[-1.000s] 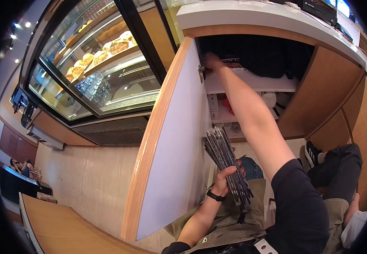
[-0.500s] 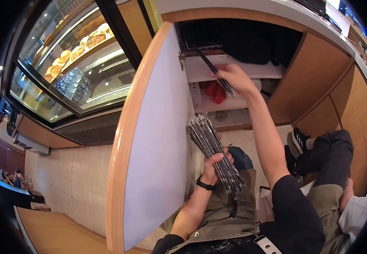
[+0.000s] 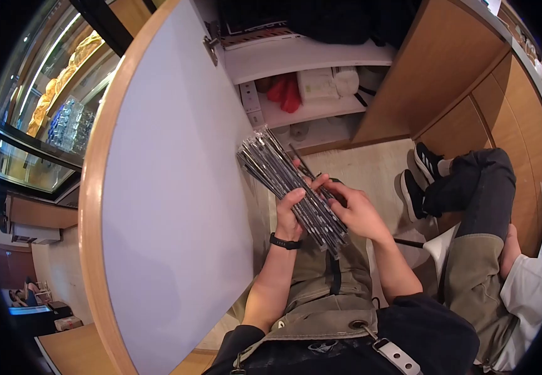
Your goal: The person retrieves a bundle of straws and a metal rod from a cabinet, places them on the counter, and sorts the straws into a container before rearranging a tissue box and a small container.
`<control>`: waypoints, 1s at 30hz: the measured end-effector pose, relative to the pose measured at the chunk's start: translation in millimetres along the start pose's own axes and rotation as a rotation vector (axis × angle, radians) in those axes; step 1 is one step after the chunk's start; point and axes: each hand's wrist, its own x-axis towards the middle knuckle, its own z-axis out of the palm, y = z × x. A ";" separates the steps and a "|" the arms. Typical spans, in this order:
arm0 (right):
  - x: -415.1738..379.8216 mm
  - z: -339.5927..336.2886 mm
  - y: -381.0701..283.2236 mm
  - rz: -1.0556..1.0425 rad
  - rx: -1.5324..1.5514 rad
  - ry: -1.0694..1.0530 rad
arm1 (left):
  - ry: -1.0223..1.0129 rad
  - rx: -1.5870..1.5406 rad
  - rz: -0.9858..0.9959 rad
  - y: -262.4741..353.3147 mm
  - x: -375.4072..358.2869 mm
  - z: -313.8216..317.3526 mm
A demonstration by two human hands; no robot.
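Observation:
A thick bundle of black straws (image 3: pixel 277 172) in clear wrappers lies slantwise in front of my apron. My left hand (image 3: pixel 289 215), with a black band on its wrist, is closed around the bundle, its thumb across the top. At the bundle's right side, my right hand (image 3: pixel 353 209) has its fingers closed on a few straws and touches the bundle. Its fingertips are partly hidden by the straws. Beyond my hands is an open cabinet (image 3: pixel 308 59) with shelves.
The cabinet door (image 3: pixel 177 206) stands open at my left. A red item (image 3: pixel 285 92) and white packages (image 3: pixel 321 83) sit on the middle shelf. Close on the right is another person's leg (image 3: pixel 477 194) with black shoes. A glass display case (image 3: pixel 46 112) holds bread at far left.
My right hand has come down from the cabinet with a few straws to the bundle in my left hand. The view has tilted downward and shifted right.

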 end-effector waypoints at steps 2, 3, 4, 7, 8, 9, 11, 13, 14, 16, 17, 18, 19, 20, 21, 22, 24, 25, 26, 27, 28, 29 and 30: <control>-3.7 1.3 0.9 -0.007 -0.025 -0.018 | -0.033 -0.044 0.021 -5.4 1.0 0.0; -4.9 1.5 0.5 -0.010 -0.037 -0.030 | -0.023 -0.041 0.025 -7.6 0.6 -1.4; -5.4 1.5 -0.8 -0.026 -0.065 -0.032 | -0.015 -0.038 0.031 -9.2 0.3 -3.1; -7.8 -0.3 0.2 -0.006 -0.074 -0.025 | 0.043 -0.060 0.034 -13.6 -2.5 -7.0; -9.0 -0.1 2.7 0.048 -0.027 -0.012 | 0.067 -0.073 0.031 -14.2 -2.8 -8.3; -9.8 -0.1 5.2 0.103 0.021 0.001 | 0.058 -0.054 0.042 -14.8 -2.7 -9.9; -11.6 -5.2 10.9 0.102 0.027 -0.103 | 0.044 -0.016 0.063 -14.0 -3.6 -11.3; -12.4 -10.5 16.5 0.116 0.102 -0.196 | 0.030 -0.024 0.048 -13.2 -8.1 -13.3; -13.5 -13.3 19.4 0.131 0.175 -0.234 | 0.015 -0.035 0.046 -12.3 -9.7 -15.1; -11.5 -18.1 32.4 0.187 0.392 -0.306 | 0.034 0.017 0.046 -12.9 -12.9 -12.6; -3.5 -20.0 46.7 0.227 0.535 -0.337 | 0.024 0.017 0.039 -11.8 -13.8 -11.3; 6.8 -20.0 61.7 0.266 0.681 -0.360 | 0.012 0.019 0.027 -8.4 -16.6 -11.3; 25.4 -18.9 76.4 0.281 0.493 -0.397 | 0.006 0.022 0.010 -6.1 -25.1 -11.8; 53.0 -15.9 94.6 0.284 0.302 -0.436 | -0.013 0.005 0.000 -5.5 -34.4 -11.4; 83.8 -1.2 122.6 0.249 0.106 -0.480 | -0.030 0.008 -0.004 -5.1 -41.9 -9.4; 112.0 26.6 154.2 0.211 -0.087 -0.526 | -0.041 0.012 -0.007 -3.5 -52.7 -6.3; 164.0 100.0 219.5 0.180 -0.402 -0.539 | -0.008 0.024 -0.014 0.9 -65.2 1.0; 180.3 139.8 257.8 0.053 -0.613 -0.523 | -0.009 0.047 -0.014 1.9 -68.2 2.4; 186.6 182.6 301.2 -0.001 -0.642 -0.494 | -0.012 0.067 -0.014 1.5 -69.3 3.0; 186.8 212.3 325.9 -0.058 -0.670 -0.463 | -0.016 0.090 -0.013 1.5 -70.0 3.4; 176.9 215.1 312.6 -0.097 -0.732 -0.563 | 0.010 0.083 -0.008 -0.4 -71.0 4.1; 163.0 219.0 298.9 -0.134 -0.794 -0.658 | 0.010 0.089 -0.005 -0.9 -71.2 3.9; 153.5 234.0 301.5 -0.126 -0.823 -0.649 | 0.008 0.094 -0.003 -1.2 -70.9 3.3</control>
